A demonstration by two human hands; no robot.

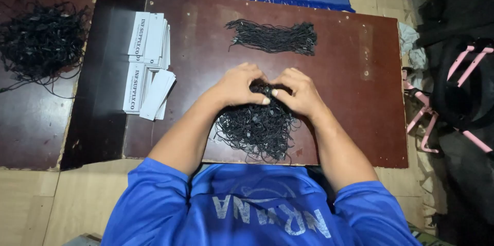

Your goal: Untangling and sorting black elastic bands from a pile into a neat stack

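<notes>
both hands, left hand (237, 85) and right hand (297, 93), pinch closed on the top of a tangled pile of black strings (257, 128) that spreads below the fingertips. a tidy bundle of strings (272, 37) lies beyond the fingers; white paper tags (148, 66) sit left of them.

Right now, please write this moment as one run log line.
left hand and right hand: both pinching tangled black strings | tidy string bundle: beyond | white tags: left
</notes>
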